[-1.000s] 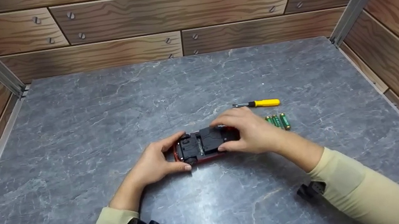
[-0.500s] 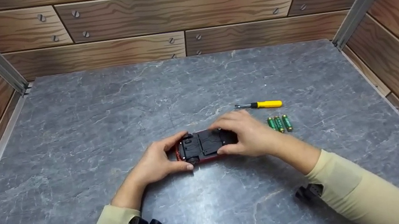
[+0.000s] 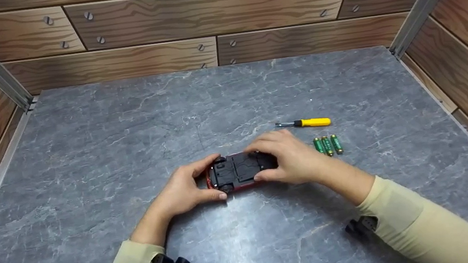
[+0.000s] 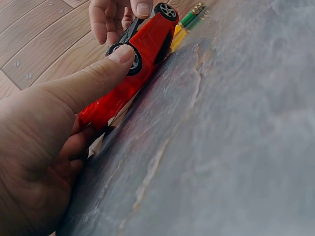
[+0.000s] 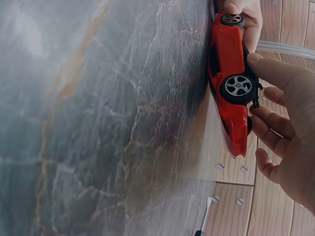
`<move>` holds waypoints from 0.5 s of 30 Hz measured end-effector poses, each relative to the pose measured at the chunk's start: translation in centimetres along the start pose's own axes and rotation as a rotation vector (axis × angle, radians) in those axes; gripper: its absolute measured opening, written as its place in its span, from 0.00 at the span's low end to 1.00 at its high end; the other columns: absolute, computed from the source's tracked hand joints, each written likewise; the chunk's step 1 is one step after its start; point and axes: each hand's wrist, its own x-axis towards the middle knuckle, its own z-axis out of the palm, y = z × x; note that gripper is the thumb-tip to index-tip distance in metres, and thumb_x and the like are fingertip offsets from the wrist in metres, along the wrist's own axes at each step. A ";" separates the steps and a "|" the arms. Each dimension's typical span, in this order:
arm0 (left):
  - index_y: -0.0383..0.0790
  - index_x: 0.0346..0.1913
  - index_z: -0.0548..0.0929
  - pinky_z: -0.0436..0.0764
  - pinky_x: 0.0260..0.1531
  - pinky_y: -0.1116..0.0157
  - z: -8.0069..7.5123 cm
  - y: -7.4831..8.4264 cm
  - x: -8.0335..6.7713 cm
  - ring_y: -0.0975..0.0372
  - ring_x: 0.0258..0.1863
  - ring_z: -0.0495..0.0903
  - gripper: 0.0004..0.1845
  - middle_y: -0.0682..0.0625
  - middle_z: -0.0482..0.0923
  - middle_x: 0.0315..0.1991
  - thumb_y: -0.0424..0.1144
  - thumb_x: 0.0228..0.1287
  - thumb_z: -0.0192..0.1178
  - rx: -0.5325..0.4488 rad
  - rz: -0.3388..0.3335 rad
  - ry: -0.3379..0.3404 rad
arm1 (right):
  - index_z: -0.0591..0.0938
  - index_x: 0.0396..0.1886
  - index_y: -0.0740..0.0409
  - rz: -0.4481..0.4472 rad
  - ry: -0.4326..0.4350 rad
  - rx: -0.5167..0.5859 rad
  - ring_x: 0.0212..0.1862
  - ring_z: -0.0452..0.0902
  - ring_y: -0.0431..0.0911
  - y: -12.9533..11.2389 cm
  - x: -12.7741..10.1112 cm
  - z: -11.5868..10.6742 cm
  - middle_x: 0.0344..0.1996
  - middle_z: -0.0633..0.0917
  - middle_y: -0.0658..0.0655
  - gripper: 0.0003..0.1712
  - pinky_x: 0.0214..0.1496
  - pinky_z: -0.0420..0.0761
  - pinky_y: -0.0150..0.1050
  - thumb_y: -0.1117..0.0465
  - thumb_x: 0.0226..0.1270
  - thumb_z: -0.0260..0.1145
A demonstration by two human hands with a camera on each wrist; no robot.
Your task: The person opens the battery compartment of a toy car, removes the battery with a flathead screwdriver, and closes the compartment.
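A red toy car [image 3: 243,188] lies upside down on the table, its black underside facing up. My left hand [image 3: 178,189] grips one end of it; in the left wrist view the thumb presses a wheel [image 4: 133,63]. A flat black battery cover [image 3: 245,166] sits level in the middle of the underside. My right hand [image 3: 295,157] pinches this cover across its width, thumb on the near side and fingers on the far side. The right hand hides the car's other end from above. In the right wrist view the car's red side [image 5: 231,54] shows.
Beyond the right hand lies a yellow-handled screwdriver [image 3: 315,122]. Several small green batteries [image 3: 327,145] lie side by side just right of that hand. Wood-patterned walls [image 3: 149,21] border the grey marbled table [image 3: 117,128].
A second ago the battery cover stood tilted with a gap at its left edge; it has gone down flat against the underside. Both hands have hardly moved.
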 end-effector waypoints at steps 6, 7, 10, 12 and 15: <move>0.46 0.79 0.72 0.65 0.77 0.51 0.0 -0.1 0.1 0.54 0.72 0.74 0.52 0.47 0.76 0.72 0.47 0.50 0.86 -0.003 0.000 -0.003 | 0.84 0.65 0.52 -0.004 0.000 -0.003 0.66 0.77 0.53 -0.1 0.0 -0.1 0.62 0.85 0.54 0.33 0.70 0.71 0.57 0.48 0.61 0.81; 0.46 0.79 0.72 0.65 0.77 0.50 0.0 -0.2 0.0 0.54 0.72 0.74 0.52 0.46 0.76 0.72 0.47 0.50 0.86 -0.004 0.001 -0.004 | 0.84 0.65 0.52 -0.007 0.001 -0.004 0.66 0.77 0.53 -0.2 0.1 -0.1 0.62 0.85 0.54 0.33 0.71 0.70 0.57 0.48 0.62 0.81; 0.45 0.79 0.72 0.65 0.77 0.50 0.0 -0.2 0.0 0.53 0.72 0.74 0.53 0.46 0.76 0.72 0.47 0.50 0.86 -0.005 0.003 -0.006 | 0.84 0.65 0.53 -0.012 0.003 -0.010 0.66 0.77 0.53 -0.2 0.1 -0.2 0.61 0.86 0.54 0.33 0.71 0.70 0.57 0.48 0.62 0.80; 0.44 0.79 0.71 0.65 0.77 0.50 0.0 -0.1 0.0 0.53 0.71 0.75 0.53 0.45 0.76 0.72 0.47 0.49 0.86 -0.002 0.001 -0.006 | 0.84 0.65 0.53 -0.013 0.001 -0.016 0.66 0.77 0.53 -0.3 0.2 -0.2 0.61 0.86 0.54 0.33 0.72 0.69 0.57 0.48 0.62 0.80; 0.45 0.79 0.71 0.65 0.77 0.50 0.0 -0.1 0.0 0.54 0.71 0.75 0.54 0.46 0.76 0.73 0.48 0.49 0.86 0.006 -0.006 -0.010 | 0.84 0.65 0.53 -0.006 -0.004 -0.022 0.67 0.77 0.54 -0.3 0.2 -0.2 0.62 0.85 0.54 0.33 0.73 0.69 0.57 0.48 0.62 0.80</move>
